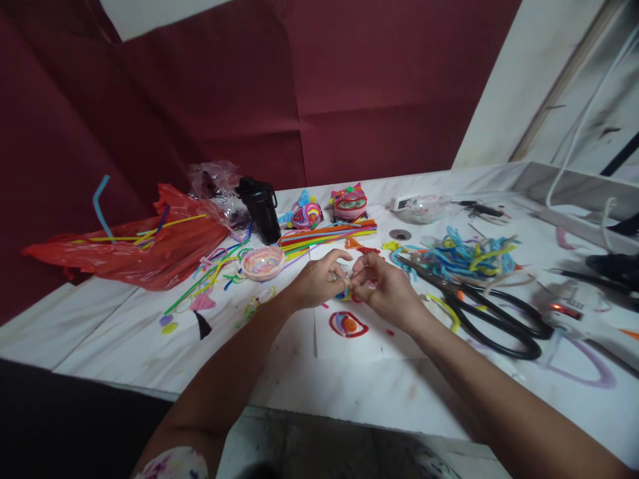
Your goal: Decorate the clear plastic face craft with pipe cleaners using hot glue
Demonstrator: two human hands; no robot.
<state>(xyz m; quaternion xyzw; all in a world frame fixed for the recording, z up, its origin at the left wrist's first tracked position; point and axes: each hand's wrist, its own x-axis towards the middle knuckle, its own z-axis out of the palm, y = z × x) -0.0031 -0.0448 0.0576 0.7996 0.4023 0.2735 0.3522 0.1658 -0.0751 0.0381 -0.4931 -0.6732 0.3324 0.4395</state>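
Observation:
Over the white sheet on the table, my left hand and my right hand meet with bent, pinched fingers. A small piece with blue and yellow on it shows at their fingertips; its kind is mostly hidden by the fingers. Just below them on the paper lies an eye-shaped piece with a red outline and an orange centre. To the right of my right hand rest large black-handled scissors, their blades pointing toward the back left. Left of my left hand stands a small pink-and-white bowl.
Bundled pipe cleaners lie behind my hands, with two colourful craft figures further back. A black bottle stands beside a red plastic bag. Tangled blue and yellow pipe cleaners and a glue gun are on the right.

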